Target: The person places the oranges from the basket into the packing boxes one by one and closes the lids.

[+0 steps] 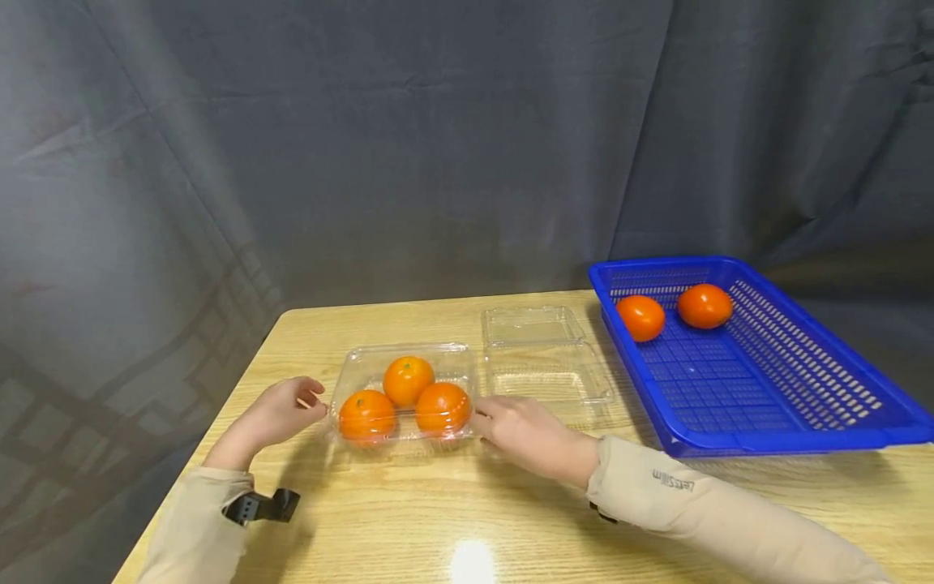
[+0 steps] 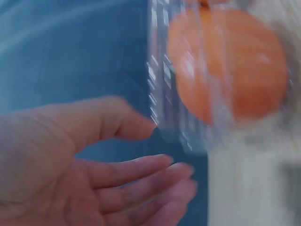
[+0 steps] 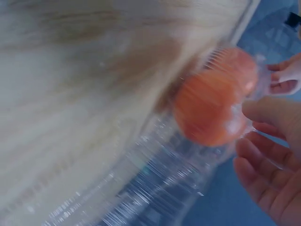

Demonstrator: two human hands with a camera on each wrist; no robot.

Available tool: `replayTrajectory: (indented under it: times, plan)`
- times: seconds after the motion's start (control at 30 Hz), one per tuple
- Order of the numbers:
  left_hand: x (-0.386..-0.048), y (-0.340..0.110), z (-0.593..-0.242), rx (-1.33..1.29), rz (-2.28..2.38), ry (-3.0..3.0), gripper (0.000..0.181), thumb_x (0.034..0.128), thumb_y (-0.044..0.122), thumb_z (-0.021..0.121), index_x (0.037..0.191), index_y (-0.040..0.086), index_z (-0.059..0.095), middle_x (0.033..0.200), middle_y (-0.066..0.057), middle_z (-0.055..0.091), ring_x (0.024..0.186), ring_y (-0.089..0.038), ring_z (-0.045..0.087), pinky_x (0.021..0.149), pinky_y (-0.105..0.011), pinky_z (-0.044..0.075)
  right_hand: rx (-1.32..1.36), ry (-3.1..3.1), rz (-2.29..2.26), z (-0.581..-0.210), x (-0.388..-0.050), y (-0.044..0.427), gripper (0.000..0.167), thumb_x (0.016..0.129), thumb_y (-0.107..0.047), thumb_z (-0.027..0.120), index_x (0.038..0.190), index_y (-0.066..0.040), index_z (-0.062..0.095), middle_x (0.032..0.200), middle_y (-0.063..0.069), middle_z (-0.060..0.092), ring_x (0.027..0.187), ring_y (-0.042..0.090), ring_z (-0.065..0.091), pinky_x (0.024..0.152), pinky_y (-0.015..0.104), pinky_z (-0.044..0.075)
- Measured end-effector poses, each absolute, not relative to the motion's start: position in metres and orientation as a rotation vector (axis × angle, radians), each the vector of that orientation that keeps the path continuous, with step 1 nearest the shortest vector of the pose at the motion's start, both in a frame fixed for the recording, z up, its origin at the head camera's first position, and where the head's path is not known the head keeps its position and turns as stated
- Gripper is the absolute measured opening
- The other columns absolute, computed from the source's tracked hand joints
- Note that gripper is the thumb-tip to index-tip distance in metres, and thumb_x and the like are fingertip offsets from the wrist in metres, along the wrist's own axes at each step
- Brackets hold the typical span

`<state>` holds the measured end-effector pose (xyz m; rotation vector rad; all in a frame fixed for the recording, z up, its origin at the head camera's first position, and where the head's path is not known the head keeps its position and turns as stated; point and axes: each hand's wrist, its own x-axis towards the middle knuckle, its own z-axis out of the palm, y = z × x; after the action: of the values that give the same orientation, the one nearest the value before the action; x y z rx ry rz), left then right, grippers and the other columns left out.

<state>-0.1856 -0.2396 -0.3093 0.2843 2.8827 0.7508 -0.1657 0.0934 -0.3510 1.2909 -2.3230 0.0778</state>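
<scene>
A clear plastic clamshell box (image 1: 401,448) holds three oranges (image 1: 408,381) on the table, its lid lying over them. Off the box's left side is my left hand (image 1: 290,412), fingers loosely bent; in the left wrist view its thumb tip comes close to the ribbed box edge, with nothing between thumb and fingers. My right hand (image 1: 527,434) is at the box's right side, fingertips by the edge. The blurred right wrist view shows its thumb and fingers (image 3: 261,155) spread apart beside the box; whether they touch it, I cannot tell.
A second clear box (image 1: 543,381) stands open on the wooden table (image 1: 409,519), right of the filled one. Farther right, a blue plastic basket (image 1: 730,397) contains two smooth red-orange fruits (image 1: 704,306). Behind the table hangs a dark grey curtain (image 1: 438,162).
</scene>
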Motion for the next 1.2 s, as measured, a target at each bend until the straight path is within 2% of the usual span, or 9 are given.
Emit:
replayTrajectory:
  times: [0.13, 0.23, 0.53, 0.7, 0.87, 1.07, 1.2]
  plan:
    - [-0.18, -0.215, -0.298, 0.352, 0.751, 3.029, 0.032, 0.0879, 0.017, 0.057, 0.111, -0.006, 0.058, 0.103, -0.023, 0.064, 0.09, -0.033, 0.062, 0.077, -0.045, 0.051, 1.275, -2.352, 0.059, -0.337, -0.161, 0.1, 0.02, 0.07, -0.014, 0.078, 0.079, -0.013, 0.06, 0.074, -0.005, 0.055, 0.064, 0.007, 0.055, 0.06, 0.016, 0.047]
    - [-0.175, -0.192, -0.291, 0.45, 0.762, 3.106, 0.026, 0.0873, 0.016, 0.058, 0.107, -0.001, 0.062, 0.104, -0.019, 0.065, 0.092, -0.032, 0.061, 0.078, -0.045, 0.051, 1.267, -2.371, 0.063, -0.325, -0.156, 0.108, 0.02, 0.071, -0.016, 0.077, 0.077, -0.013, 0.059, 0.071, -0.005, 0.053, 0.062, 0.007, 0.052, 0.058, 0.018, 0.046]
    - [-0.161, -0.12, -0.29, 0.879, 0.632, 3.19, 0.015, 0.0811, 0.01, 0.064, 0.094, 0.004, 0.067, 0.094, -0.008, 0.067, 0.088, -0.023, 0.064, 0.077, -0.038, 0.052, 1.138, -2.421, 0.076, -0.291, -0.154, 0.149, 0.018, 0.072, -0.019, 0.077, 0.081, -0.015, 0.062, 0.075, -0.005, 0.058, 0.065, 0.01, 0.057, 0.059, 0.026, 0.049]
    - [-0.161, -0.089, -0.296, 1.122, 0.478, 3.193, 0.015, 0.0798, 0.013, 0.065, 0.093, 0.006, 0.067, 0.089, -0.005, 0.066, 0.082, -0.02, 0.062, 0.074, -0.033, 0.052, 0.999, -2.457, 0.064, -0.272, -0.161, 0.178, 0.017, 0.073, -0.021, 0.077, 0.084, -0.015, 0.066, 0.079, -0.004, 0.061, 0.063, 0.011, 0.059, 0.054, 0.026, 0.048]
    - [-0.167, -0.065, -0.309, 1.329, 0.209, 3.254, 0.014, 0.078, 0.02, 0.069, 0.086, 0.009, 0.067, 0.082, -0.001, 0.064, 0.077, -0.019, 0.062, 0.072, -0.031, 0.051, 0.893, -2.534, 0.068, -0.253, -0.173, 0.204, 0.012, 0.077, -0.021, 0.074, 0.085, -0.017, 0.065, 0.077, -0.004, 0.059, 0.059, 0.008, 0.053, 0.049, 0.026, 0.045]
    - [-0.17, -0.045, -0.319, 1.341, -0.076, 3.247, 0.023, 0.0789, 0.029, 0.07, 0.091, 0.01, 0.064, 0.082, -0.001, 0.061, 0.076, -0.017, 0.061, 0.067, -0.03, 0.05, 0.768, -2.706, 0.075, -0.241, -0.193, 0.23, 0.018, 0.078, -0.02, 0.073, 0.093, -0.012, 0.067, 0.082, 0.002, 0.06, 0.063, 0.012, 0.052, 0.053, 0.029, 0.047]
    - [-0.171, -0.036, -0.322, 1.336, -0.183, 3.21, 0.022, 0.0791, 0.028, 0.071, 0.091, 0.011, 0.065, 0.083, 0.0, 0.062, 0.076, -0.015, 0.061, 0.067, -0.028, 0.051, 0.657, -2.827, 0.092, -0.239, -0.208, 0.244, 0.021, 0.078, -0.017, 0.073, 0.097, -0.009, 0.067, 0.086, 0.007, 0.062, 0.07, 0.019, 0.056, 0.063, 0.038, 0.052]
